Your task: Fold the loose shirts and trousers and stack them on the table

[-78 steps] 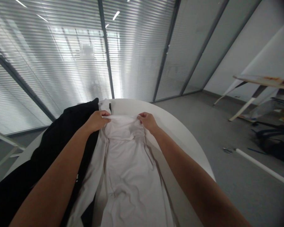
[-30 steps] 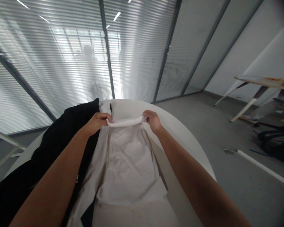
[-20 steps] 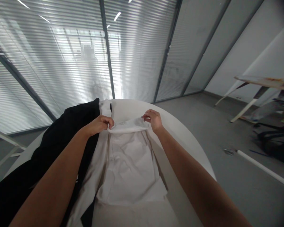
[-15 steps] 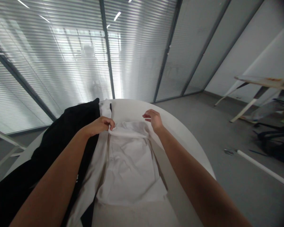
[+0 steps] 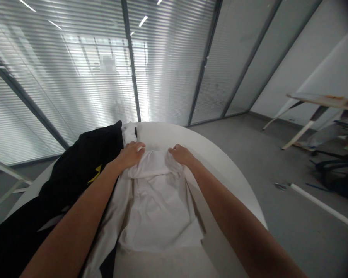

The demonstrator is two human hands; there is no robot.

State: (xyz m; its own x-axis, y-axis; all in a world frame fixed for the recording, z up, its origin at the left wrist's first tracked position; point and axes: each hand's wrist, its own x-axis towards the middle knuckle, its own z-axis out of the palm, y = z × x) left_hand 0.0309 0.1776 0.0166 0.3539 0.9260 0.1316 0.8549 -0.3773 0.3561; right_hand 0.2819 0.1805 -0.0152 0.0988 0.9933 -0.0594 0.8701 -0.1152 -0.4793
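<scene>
A white garment (image 5: 162, 204), its kind unclear, lies flat with its far edge folded over in a band. At that band's far left corner rests my left hand (image 5: 130, 155), its thumb and index finger apart at the cloth; the other fingers are partly hidden. My right hand (image 5: 182, 154) is closed on the far right corner of the fold, with the fingertips pinching the fabric. Left of it, a long strip of white cloth (image 5: 111, 216) runs alongside. Black clothing (image 5: 84, 154) with a small yellow mark is heaped under and beyond my left forearm.
Everything lies on a round white table (image 5: 220, 162). Glass partitions with blinds (image 5: 168, 69) stand behind it. On the floor to the right are a white pole (image 5: 321, 204) and a dark chair-like object (image 5: 333, 173), near another table (image 5: 321, 101).
My right hand has come down and left onto the garment's corner and closed on it. My left hand's pinch has loosened. The folded band now lies flatter and wider.
</scene>
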